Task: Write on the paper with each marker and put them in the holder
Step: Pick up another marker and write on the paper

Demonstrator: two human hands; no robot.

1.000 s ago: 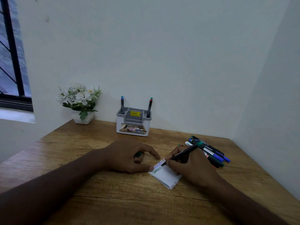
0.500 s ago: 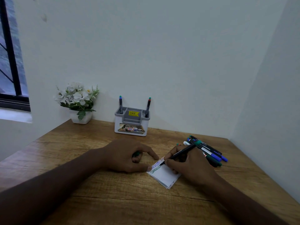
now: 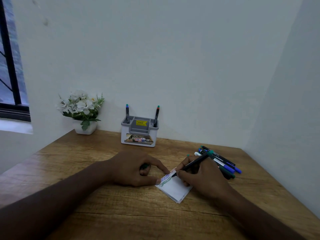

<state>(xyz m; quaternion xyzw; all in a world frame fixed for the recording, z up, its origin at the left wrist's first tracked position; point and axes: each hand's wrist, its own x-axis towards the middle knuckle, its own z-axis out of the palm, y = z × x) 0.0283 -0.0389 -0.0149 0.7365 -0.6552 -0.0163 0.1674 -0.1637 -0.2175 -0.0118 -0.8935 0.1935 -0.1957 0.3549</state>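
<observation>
Little has shifted: the marker (image 3: 194, 162) is still pinched by the right hand (image 3: 202, 179), its tip on the paper (image 3: 174, 189), which is pressed down by the left hand (image 3: 133, 168), a green cap (image 3: 144, 166) curled inside; the holder (image 3: 139, 131) stands far behind.

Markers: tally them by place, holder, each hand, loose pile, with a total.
Holder: 2
Right hand: 1 marker
Left hand: 0, only a green cap
Pile: at least 4, overlapping
Total: at least 7

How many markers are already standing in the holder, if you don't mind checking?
2: one marker stands at the holder's left end, the other marker at its right end. None seems hidden.
</observation>
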